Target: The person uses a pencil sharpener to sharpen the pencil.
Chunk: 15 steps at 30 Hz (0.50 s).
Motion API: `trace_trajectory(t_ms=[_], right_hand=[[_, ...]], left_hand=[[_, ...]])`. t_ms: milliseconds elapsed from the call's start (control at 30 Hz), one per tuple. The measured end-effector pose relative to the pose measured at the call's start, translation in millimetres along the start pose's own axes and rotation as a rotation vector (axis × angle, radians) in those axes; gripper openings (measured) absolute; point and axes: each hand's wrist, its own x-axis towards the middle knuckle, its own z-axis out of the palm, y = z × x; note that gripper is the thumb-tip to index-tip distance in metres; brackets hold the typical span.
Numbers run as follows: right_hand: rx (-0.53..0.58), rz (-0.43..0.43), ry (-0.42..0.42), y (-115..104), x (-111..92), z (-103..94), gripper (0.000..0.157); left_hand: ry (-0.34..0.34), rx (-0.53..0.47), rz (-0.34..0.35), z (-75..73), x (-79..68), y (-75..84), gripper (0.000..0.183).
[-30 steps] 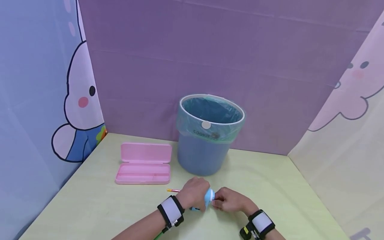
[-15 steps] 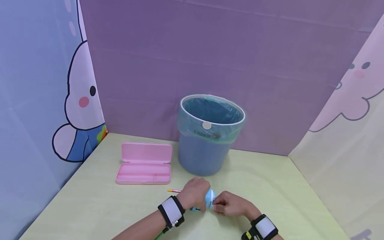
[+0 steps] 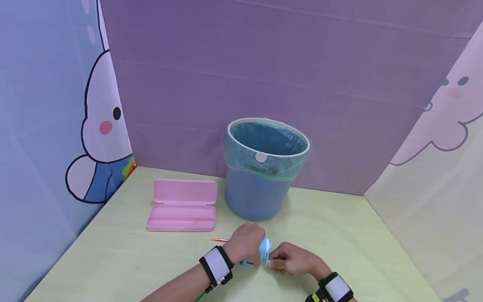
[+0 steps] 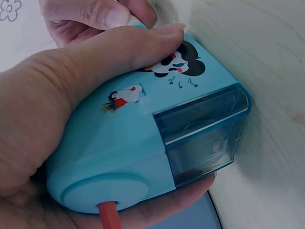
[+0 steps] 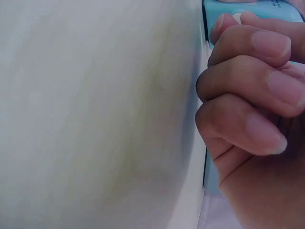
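Note:
My left hand [image 3: 247,243] grips a light blue pencil sharpener [image 4: 119,133], thumb across its printed top and fingers underneath. Its clear shavings drawer [image 4: 205,143] shows in the left wrist view. A red pencil [image 4: 110,217] with a yellow end sticks out of the sharpener's hole, pointing left in the head view. On the opposite side, my right hand [image 3: 294,258] pinches the small white knob [image 5: 237,18] of the crank [image 3: 267,257] between thumb and forefinger. The other right fingers are curled. In the head view, my left hand covers most of the sharpener.
An open pink pencil case [image 3: 181,224] lies behind and to the left of the hands. Directly behind them stands a blue trash bin [image 3: 256,197] with a bag liner. A purple backdrop [image 3: 226,84] rises along the table's far edge.
My right hand has moved down in the head view, toward the near side, swinging the crank with it. The left hand, sharpener and pencil stay almost where they were.

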Motion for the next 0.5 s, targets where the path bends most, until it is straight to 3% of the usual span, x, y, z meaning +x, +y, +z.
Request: trace_trajectory(t_ms=[500], right_hand=[[0.082, -0.026, -0.035, -6.2, -8.1, 2.0, 0.035]], left_hand=[[-0.030, -0.028, -0.022, -0.3, -0.2, 0.9, 0.042]])
